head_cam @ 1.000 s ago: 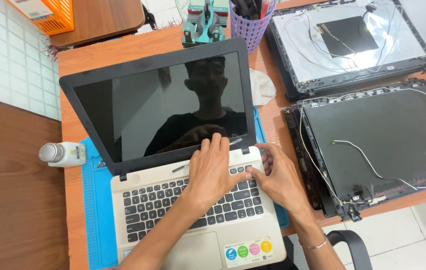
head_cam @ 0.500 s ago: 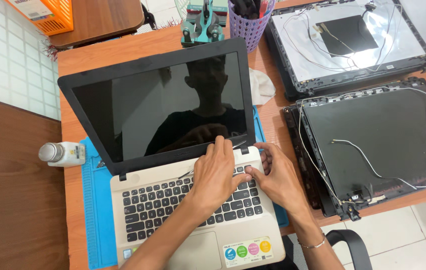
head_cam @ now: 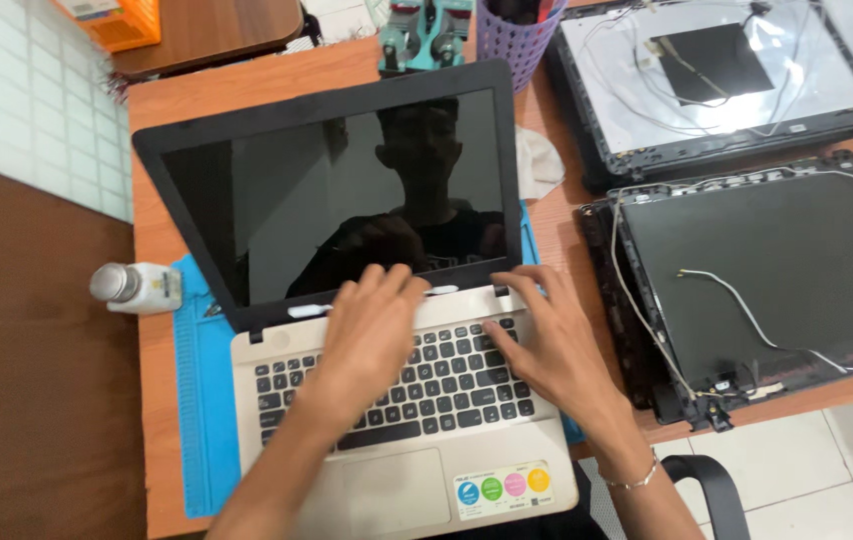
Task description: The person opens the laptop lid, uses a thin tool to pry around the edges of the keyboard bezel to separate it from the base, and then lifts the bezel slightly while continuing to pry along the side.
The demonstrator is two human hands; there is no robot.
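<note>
Gold-cased laptop (head_cam: 397, 450) sits open on a blue mat (head_cam: 202, 420) on the bench (head_cam: 152, 130). Left hand (head_cam: 372, 335) and right hand (head_cam: 547, 340), fingers spread, grip nothing, resting near the hinge. Rigid base, fragile screen (head_cam: 337, 190): probably best lifted by its base.

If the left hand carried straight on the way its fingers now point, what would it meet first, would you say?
Most likely the lower edge of the dark laptop screen: the left hand lies over the keyboard with fingertips at the hinge strip. Whether they already touch it is unclear.
</note>
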